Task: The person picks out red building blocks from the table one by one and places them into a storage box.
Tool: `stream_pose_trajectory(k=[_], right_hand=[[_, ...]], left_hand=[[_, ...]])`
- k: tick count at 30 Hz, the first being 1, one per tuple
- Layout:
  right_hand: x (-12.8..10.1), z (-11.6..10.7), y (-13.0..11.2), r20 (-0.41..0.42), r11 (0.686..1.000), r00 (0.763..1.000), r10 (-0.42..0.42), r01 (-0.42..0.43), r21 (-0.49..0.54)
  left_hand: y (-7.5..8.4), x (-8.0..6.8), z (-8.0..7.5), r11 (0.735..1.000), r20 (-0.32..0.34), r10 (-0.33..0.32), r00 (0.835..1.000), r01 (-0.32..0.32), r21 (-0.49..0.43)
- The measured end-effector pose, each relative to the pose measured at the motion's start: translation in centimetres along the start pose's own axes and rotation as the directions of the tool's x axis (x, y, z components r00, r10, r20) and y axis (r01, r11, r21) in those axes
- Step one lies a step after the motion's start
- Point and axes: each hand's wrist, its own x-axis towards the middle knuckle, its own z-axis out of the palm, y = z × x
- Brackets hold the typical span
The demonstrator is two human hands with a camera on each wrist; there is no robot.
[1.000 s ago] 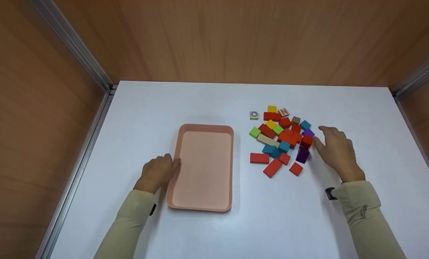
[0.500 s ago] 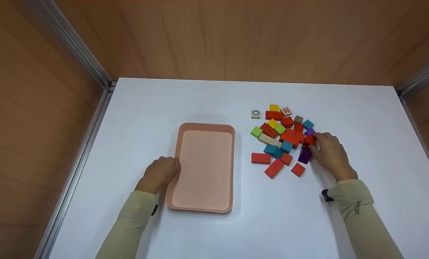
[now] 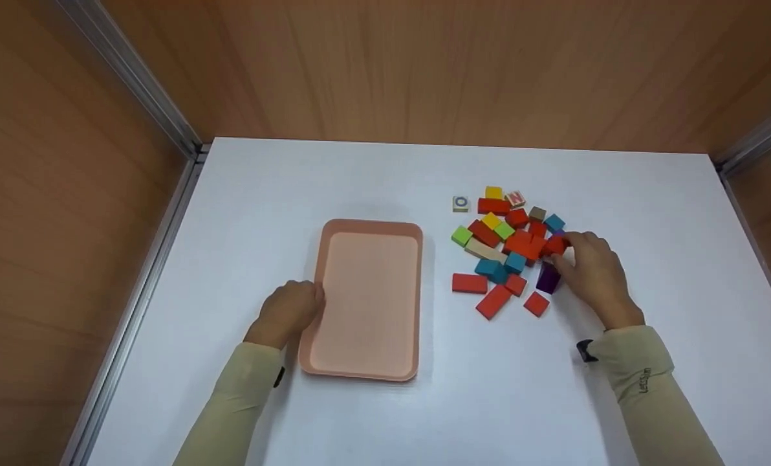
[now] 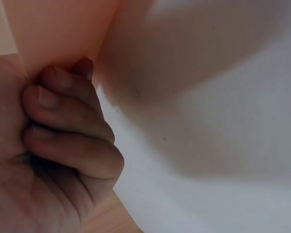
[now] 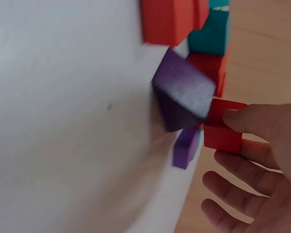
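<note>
My left hand [image 3: 286, 312] grips the left rim of a pink rectangular tray [image 3: 372, 301]; nothing lies inside the tray. In the left wrist view its fingers [image 4: 72, 109] curl against the tray's side wall [image 4: 58, 34]. At the right edge of a spread of coloured blocks, my right hand [image 3: 592, 272] pinches a red cube [image 5: 224, 138] between thumb and forefinger, while the other fingers stay loosely bent. Close to the cube in the right wrist view are a dark purple block [image 5: 184, 90] and a smaller purple block [image 5: 184, 148].
Left of my right hand lie several red blocks, teal blocks [image 3: 491, 270], green cubes [image 3: 462, 235], yellow cubes [image 3: 493, 192] and a beige bar [image 3: 484, 251]. A letter cube [image 3: 460, 204] sits at the far left of them. Wooden walls [image 3: 424, 71] border the white table [image 3: 282, 181].
My right hand has come in leftward to the blocks, taken the red cube between its fingers and raised it slightly. The left hand stays on the tray's rim.
</note>
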Motion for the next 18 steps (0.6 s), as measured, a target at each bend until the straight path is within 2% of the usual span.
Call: stream_pose_trajectory(k=[6,12,14,18], right_hand=[[-1.0,0.6,-3.4,-0.077,0.993,0.990,-0.120,0.120,-0.005],[-2.4,2.0,-7.4,-0.070,0.976,0.974,-0.216,0.218,0.022],[-3.0,2.6,-8.6,-0.076,0.962,0.960,-0.269,0.271,0.027],[-4.1,3.8,-11.0,-0.092,0.918,0.916,-0.392,0.395,0.026]], left_hand=[[0.0,0.0,0.1,1.000,0.023,-0.018,1.000,0.018,-0.017],[0.0,0.0,0.2,0.999,0.035,-0.038,0.999,0.039,-0.022],[-0.1,0.0,0.2,0.998,0.038,-0.045,0.998,0.046,-0.032],[-0.1,0.2,0.2,0.998,0.041,-0.054,0.998,0.056,-0.032]])
